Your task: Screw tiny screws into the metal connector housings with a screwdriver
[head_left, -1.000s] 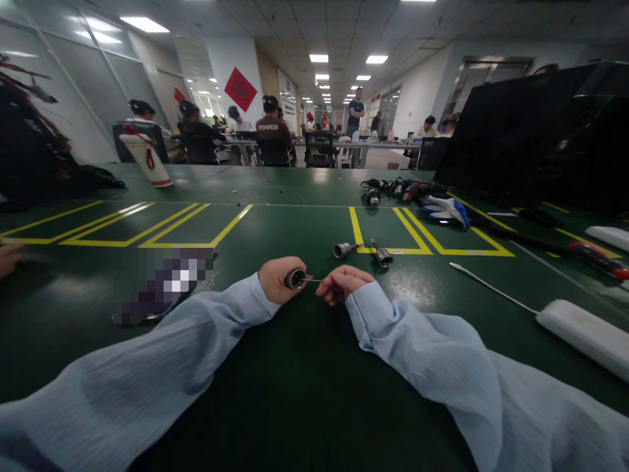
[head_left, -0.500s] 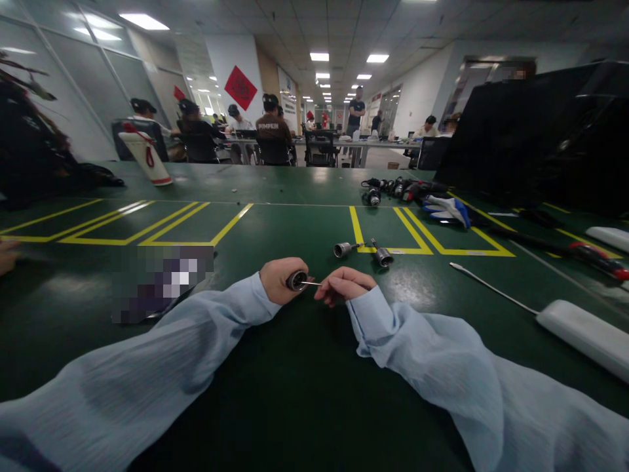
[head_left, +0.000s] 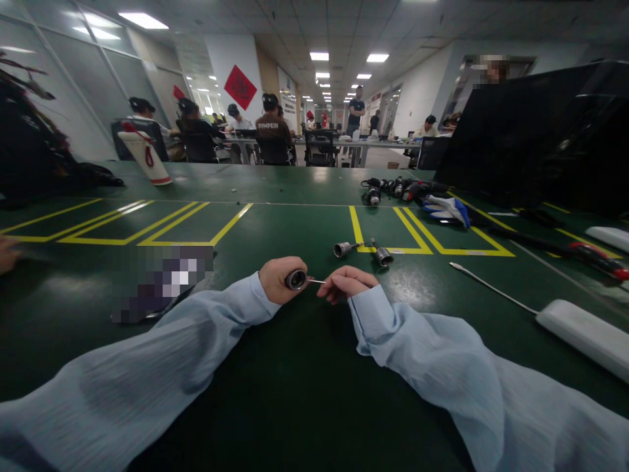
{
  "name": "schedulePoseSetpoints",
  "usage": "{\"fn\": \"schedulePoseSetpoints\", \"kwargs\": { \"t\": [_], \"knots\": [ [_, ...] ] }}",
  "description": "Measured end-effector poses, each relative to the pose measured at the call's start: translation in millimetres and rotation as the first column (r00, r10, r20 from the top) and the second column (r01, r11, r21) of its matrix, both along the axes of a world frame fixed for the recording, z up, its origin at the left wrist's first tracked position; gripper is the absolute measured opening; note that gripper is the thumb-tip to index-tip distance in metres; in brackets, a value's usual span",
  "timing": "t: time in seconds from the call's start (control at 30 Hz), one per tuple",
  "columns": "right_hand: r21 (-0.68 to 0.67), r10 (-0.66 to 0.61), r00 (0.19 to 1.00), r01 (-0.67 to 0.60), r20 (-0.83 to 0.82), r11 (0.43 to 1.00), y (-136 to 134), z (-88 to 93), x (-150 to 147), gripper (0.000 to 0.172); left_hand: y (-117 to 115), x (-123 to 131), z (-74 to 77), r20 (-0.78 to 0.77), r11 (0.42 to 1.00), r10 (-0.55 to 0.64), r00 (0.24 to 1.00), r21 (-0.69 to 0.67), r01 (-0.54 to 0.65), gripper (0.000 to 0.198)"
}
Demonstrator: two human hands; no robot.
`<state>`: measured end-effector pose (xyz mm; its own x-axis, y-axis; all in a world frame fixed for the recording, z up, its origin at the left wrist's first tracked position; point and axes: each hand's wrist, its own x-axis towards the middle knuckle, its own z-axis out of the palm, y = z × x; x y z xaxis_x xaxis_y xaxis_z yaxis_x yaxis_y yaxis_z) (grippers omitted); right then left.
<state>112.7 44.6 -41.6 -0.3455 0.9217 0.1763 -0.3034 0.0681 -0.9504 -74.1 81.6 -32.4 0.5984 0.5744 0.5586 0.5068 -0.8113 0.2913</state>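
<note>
Wrapped in my left hand is a dark metal cup-shaped part, its round open end facing me; the rest of it is hidden by the fingers. To its right, my right hand pinches a thin metal rod that points left. The rod's tip lies at the right edge of the cup-shaped part, and I cannot tell whether it touches. Beyond my hands, two similar metal cups with stems lie on the green table: one on the left, one on the right.
A blurred dark item lies beside my left sleeve. On the right are a white power strip with a cable, a blue-white glove and several dark metal parts. Another person's hand shows at the left edge.
My right hand has shifted slightly right with the rod. Its tip, earlier across the cup's opening, now sits at the right rim. The cup has turned a little towards me.
</note>
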Motion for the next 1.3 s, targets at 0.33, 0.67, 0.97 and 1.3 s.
{"fn": "schedulePoseSetpoints", "kwargs": {
  "t": [0.33,0.67,0.97,1.3],
  "knots": [
    [-0.1,0.087,0.981,-0.106,-0.173,0.989,10,-8.8,-2,0.012,2,-1,-2.6,-0.03,0.999,0.032,0.999,0.037,-0.031,0.016],
    [-0.141,0.121,0.972,-0.152,-0.203,0.978,12,-9.1,-2,0.009,2,-2,-2.4,0.012,0.999,0.013,1.0,0.041,-0.013,0.016],
    [-0.119,0.093,0.977,-0.118,-0.194,0.986,11,-9.8,-1,0.01,3,-1,-2.8,0.002,0.997,0.071,0.997,0.021,-0.071,0.017],
    [-0.199,0.144,0.965,-0.189,-0.22,0.962,15,-9.8,0,0.01,2,-2,-2.0,0.025,0.999,0.032,0.999,0.005,-0.032,0.017]
  ]
}}
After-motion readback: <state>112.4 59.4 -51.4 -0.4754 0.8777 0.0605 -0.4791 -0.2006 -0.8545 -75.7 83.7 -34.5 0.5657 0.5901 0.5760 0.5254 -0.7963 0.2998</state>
